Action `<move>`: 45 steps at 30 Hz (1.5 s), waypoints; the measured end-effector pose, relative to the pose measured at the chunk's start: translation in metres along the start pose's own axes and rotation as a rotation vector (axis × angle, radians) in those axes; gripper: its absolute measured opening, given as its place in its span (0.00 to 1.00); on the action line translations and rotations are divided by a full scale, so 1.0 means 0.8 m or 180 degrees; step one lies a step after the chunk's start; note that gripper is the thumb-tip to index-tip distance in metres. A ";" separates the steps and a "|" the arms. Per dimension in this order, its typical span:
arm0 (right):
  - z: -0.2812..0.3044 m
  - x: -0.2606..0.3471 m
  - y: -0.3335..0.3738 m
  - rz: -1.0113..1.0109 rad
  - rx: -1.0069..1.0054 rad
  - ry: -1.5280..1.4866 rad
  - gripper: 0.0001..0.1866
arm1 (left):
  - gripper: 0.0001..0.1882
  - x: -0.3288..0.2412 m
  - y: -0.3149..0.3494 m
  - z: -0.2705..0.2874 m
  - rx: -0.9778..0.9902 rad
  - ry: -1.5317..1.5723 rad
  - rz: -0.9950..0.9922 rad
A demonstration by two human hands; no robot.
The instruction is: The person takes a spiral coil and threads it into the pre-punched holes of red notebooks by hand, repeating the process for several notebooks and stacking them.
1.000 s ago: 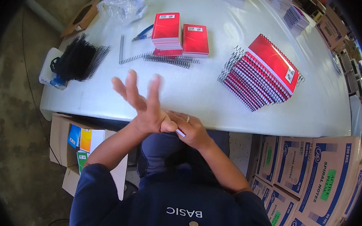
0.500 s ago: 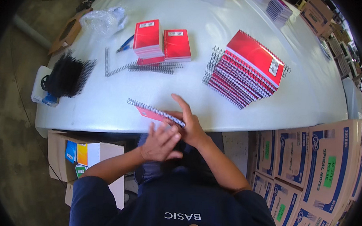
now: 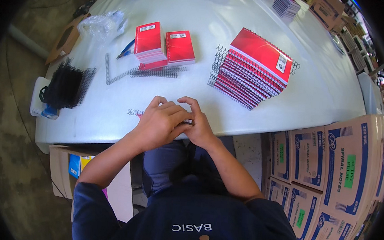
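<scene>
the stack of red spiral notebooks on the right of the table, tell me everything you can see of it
The notebook stack is a leaning pile of red-covered spiral pads with white page edges, slid out step-wise toward the table's near edge. The top cover carries a small white label near its right corner. Wire coils run along the upper-left side and jut out at both ends. It rests on the white table, apart from both hands.

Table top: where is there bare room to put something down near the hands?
Bare white table lies right of the fanned stack of red spiral notebooks, and between that stack and the right hand. Another patch sits between the black coil pile and the left hand. The middle, around the small red pads and loose wire coils, is crowded.
</scene>
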State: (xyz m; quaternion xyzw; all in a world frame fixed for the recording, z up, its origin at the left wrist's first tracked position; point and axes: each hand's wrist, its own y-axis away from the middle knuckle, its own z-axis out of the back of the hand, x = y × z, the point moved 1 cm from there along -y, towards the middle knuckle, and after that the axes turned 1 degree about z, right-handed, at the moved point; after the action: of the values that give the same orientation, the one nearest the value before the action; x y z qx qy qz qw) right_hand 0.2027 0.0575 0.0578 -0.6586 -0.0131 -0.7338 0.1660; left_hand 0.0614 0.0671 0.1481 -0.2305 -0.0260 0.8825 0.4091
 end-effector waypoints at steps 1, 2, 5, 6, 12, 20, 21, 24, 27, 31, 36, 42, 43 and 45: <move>0.000 -0.008 0.000 0.0018 -0.0035 0.0030 0.30 | 0.09 -0.001 -0.004 -0.001 -0.0021 -0.0119 -0.0034; -0.003 -0.017 0.003 0.0104 -0.0165 -0.0235 0.29 | 0.09 -0.003 -0.007 0.002 -0.0032 -0.0118 -0.0085; 0.008 0.010 0.008 0.0006 -0.0186 -0.0389 0.28 | 0.12 -0.005 -0.010 0.011 -0.0124 0.0067 0.0238; 0.015 0.030 0.011 -0.0249 -0.0053 -0.0301 0.28 | 0.12 -0.010 -0.014 0.016 -0.0156 0.0060 0.0182; 0.106 0.126 0.011 0.1874 -0.1204 0.1223 0.20 | 0.17 -0.064 -0.088 0.083 -0.1101 0.0496 -0.0231; 0.244 0.112 0.006 0.1747 -0.1669 0.1795 0.14 | 0.15 -0.009 -0.197 0.003 -0.1604 0.0604 -0.0810; 0.240 0.105 0.015 0.1835 -0.1808 0.1583 0.15 | 0.15 -0.012 -0.194 -0.005 -0.1644 0.0589 -0.0863; 0.215 0.086 0.010 0.2012 -0.2435 0.1012 0.19 | 0.12 -0.011 -0.190 -0.023 -0.2907 0.0596 -0.0419; 0.185 0.061 -0.007 0.1745 -0.3262 0.0955 0.22 | 0.13 -0.010 -0.208 -0.058 -0.3048 0.2436 0.0770; 0.177 0.047 -0.012 0.1815 -0.3620 0.1022 0.20 | 0.14 -0.014 -0.218 -0.062 -0.3077 0.2616 0.1238; 0.238 0.064 -0.008 0.1997 -0.4508 0.1006 0.34 | 0.19 -0.018 -0.206 -0.064 -0.3866 0.1981 0.0833; 0.362 0.021 -0.067 -0.0857 -0.0756 -0.1926 0.43 | 0.39 -0.065 -0.177 -0.102 -0.3577 0.1397 0.0754; 0.360 0.007 -0.080 -0.1147 -0.0570 -0.2229 0.44 | 0.44 -0.071 -0.180 -0.112 -0.3365 0.1752 0.1022; 0.346 -0.009 -0.106 -0.1408 -0.0407 -0.2557 0.46 | 0.42 -0.086 -0.191 -0.129 -0.3394 0.1742 0.1110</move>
State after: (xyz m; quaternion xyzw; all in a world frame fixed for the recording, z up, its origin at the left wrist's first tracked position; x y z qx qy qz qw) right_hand 0.4478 0.2050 0.1045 -0.8811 -0.1713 -0.4376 -0.0537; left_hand 0.2527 0.1035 0.1180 -0.6216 -0.3192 0.7109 0.0796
